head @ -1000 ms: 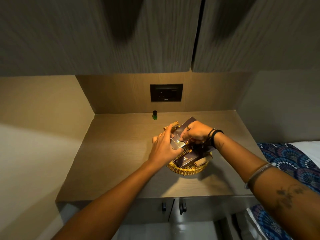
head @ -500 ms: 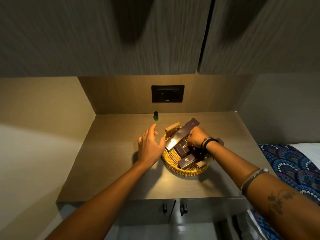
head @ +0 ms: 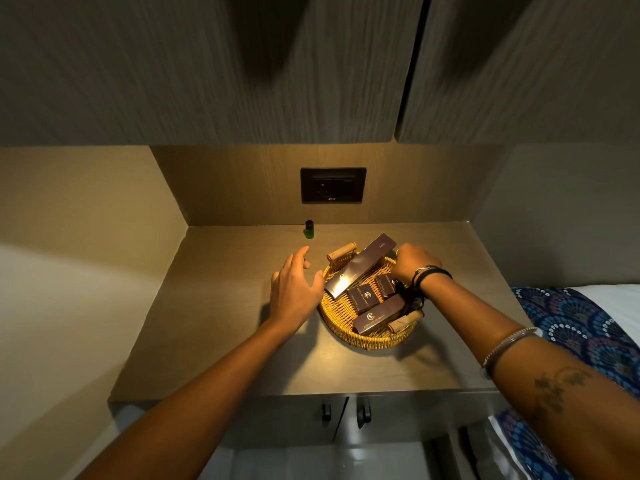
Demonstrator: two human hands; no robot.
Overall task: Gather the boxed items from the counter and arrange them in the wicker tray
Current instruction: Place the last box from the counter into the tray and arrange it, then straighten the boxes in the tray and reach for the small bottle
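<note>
A round wicker tray (head: 341, 329) with two wooden handles sits on the counter. Several dark brown boxes lie in it: a long comb box (head: 360, 266) lies diagonally over the far rim, a small box (head: 363, 297) sits in the middle, another small box (head: 386, 284) lies to its right, and a longer box (head: 377, 318) rests near the front. My left hand (head: 294, 289) hovers open just left of the tray, holding nothing. My right hand (head: 414, 263) rests at the tray's far right rim with fingers curled down; what they touch is hidden.
A small green bottle (head: 309, 230) with a black cap stands near the back wall. A black socket plate (head: 333, 185) is on that wall. Upper cabinets hang overhead. Cabinet doors with black handles (head: 363, 412) sit below the counter. A patterned bed cover (head: 581, 323) lies to the right.
My left hand has let go of the boxes and drawn back to the left of the tray. My right hand has moved to the tray's far right rim. The boxes now lie uncovered.
</note>
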